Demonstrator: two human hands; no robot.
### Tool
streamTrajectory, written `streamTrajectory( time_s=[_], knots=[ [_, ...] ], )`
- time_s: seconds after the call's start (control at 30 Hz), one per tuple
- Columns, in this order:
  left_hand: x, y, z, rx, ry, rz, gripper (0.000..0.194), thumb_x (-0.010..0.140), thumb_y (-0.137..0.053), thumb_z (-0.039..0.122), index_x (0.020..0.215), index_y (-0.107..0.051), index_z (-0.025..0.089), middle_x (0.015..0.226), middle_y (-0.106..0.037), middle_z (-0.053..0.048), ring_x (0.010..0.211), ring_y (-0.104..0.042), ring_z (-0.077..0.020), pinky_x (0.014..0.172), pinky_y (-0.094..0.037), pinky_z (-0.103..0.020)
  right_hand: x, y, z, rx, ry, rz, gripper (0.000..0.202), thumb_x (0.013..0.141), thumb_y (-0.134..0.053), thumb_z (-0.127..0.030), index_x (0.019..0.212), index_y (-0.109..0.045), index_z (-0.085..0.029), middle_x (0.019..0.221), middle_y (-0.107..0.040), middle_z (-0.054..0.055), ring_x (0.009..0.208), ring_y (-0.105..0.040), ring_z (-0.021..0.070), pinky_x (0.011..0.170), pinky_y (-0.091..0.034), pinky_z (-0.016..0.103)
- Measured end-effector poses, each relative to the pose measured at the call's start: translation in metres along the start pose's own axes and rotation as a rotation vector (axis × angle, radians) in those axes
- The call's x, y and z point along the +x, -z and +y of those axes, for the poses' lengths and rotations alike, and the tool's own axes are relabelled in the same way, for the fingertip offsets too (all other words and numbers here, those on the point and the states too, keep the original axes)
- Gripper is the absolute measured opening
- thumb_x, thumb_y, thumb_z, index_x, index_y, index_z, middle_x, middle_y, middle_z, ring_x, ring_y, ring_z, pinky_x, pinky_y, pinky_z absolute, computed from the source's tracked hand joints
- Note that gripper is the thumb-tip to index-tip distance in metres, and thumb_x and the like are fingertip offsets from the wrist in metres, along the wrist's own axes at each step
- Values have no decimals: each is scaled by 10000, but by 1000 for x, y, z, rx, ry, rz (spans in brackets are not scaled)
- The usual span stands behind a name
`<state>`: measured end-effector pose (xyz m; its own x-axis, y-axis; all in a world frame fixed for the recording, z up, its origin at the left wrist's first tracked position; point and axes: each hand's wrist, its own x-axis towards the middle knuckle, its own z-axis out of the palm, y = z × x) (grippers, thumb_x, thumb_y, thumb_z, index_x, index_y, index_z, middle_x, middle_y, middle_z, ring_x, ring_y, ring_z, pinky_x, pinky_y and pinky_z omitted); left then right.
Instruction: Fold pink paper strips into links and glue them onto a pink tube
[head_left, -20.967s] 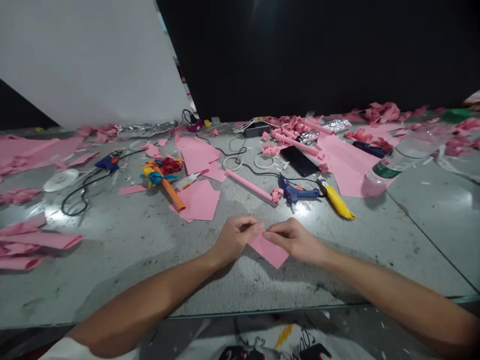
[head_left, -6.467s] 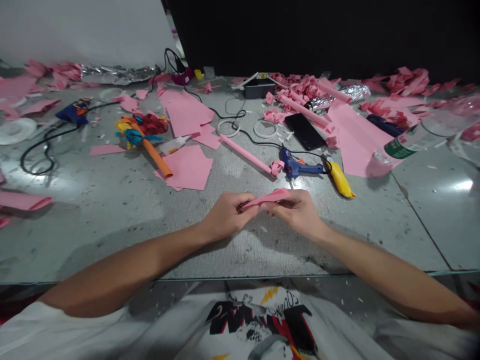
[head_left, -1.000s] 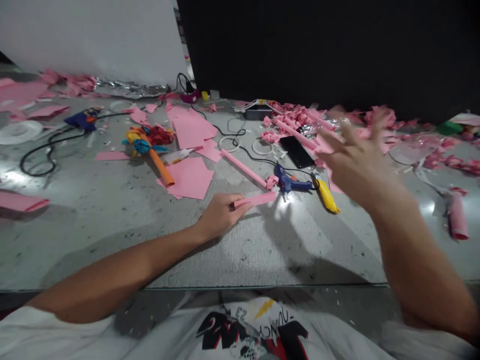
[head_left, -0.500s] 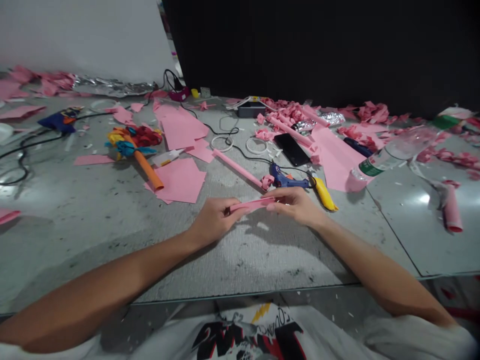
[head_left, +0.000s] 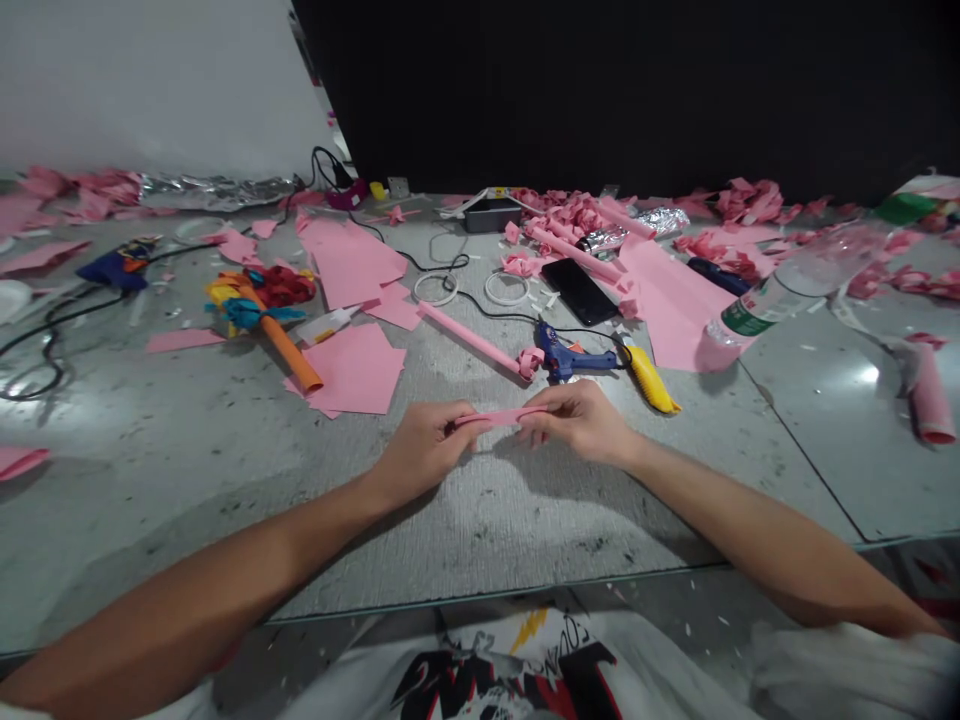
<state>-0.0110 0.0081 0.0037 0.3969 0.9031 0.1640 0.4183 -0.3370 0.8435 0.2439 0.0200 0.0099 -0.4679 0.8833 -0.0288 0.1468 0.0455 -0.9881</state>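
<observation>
Pink paper (head_left: 502, 416) in hands (head_left: 427, 440) (head_left: 592, 424), bottle label (head_left: 744, 318) illegible

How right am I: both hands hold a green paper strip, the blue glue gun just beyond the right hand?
Not green: the head view shows the paper strip is pink. Left hand and right hand hold it, the blue glue gun just beyond the latter.

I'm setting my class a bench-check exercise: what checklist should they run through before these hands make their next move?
1. Left hand gripping the pink paper piece: ok.
2. Right hand holding its other end: ok.
3. Blue glue gun cool: cannot tell.
4. Black cable tidied: not ok, lying in loose curves.
5. Bottle away from both hands: ok.
6. Tabletop free of scraps: not ok.
</observation>
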Motion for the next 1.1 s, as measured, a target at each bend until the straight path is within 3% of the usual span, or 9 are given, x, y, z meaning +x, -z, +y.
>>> streamTrajectory(
  time_s=[0.13, 0.23, 0.33, 0.43, 0.6, 0.97, 1.1],
  knots=[
    [1, 2, -2, 18, 13, -6, 406, 1003, -676, 363, 649, -676, 166, 565, -633, 30, 522, -490, -94, 537, -331, -241, -2, -1, 1, 8, -17, -10, 356, 919, -814, -538, 851, -823, -189, 763, -811, 67, 617, -742, 185, 617, -616, 312],
    [2, 2, -6, 103, -54, -13, 403, 997, -696, 367, 647, -682, 170, 557, -632, 29, 522, -486, -100, 558, -353, -250, -2, 1, 2, -35, -28, -18, 349, 928, -803, -542, 883, -826, -197, 770, -804, 57, 625, -725, 177, 613, -598, 304],
    [2, 3, -8, 148, -136, 58, 164, 977, -743, 342, 929, -779, 189, 799, -779, -8, 688, -660, -146, 688, -490, -262, 0, 4, 2, -61, -17, -18, 371, 922, -801, -560, 908, -822, -190, 759, -783, 46, 624, -699, 167, 606, -571, 294],
    [1, 4, -6, 162, -268, 165, 277, 970, -770, 280, 1236, -727, 216, 1151, -805, -69, 1013, -748, -208, 903, -572, -324, 1, 6, 3, -92, 0, -13, 373, 933, -785, -558, 905, -819, -188, 755, -770, 42, 624, -674, 159, 597, -544, 284],
    [1, 4, -6, 273, -437, 249, 123, 993, -731, 189, 1113, -720, 214, 1185, -758, -89, 1111, -739, -223, 988, -582, -380, 1, 4, 5, -140, 29, 7, 328, 980, -742, -506, 894, -820, -199, 789, -778, 43, 675, -688, 164, 651, -559, 290],
    [2, 4, -15, 375, -426, 269, 70, 1001, -714, 171, 1007, -760, 225, 1158, -769, -73, 1069, -729, -222, 939, -567, -390, 0, 7, 16, -151, 53, 26, 311, 996, -732, -502, 1044, -844, -217, 868, -823, 57, 734, -744, 190, 707, -612, 330],
    [2, 3, -15, 386, -468, 261, 110, 1011, -708, 161, 1070, -766, 233, 1239, -784, -72, 1124, -738, -228, 967, -559, -399, 0, 7, 17, -144, 61, 24, 299, 1000, -730, -488, 1038, -842, -213, 874, -828, 60, 723, -741, 184, 697, -610, 326]
  ],
)
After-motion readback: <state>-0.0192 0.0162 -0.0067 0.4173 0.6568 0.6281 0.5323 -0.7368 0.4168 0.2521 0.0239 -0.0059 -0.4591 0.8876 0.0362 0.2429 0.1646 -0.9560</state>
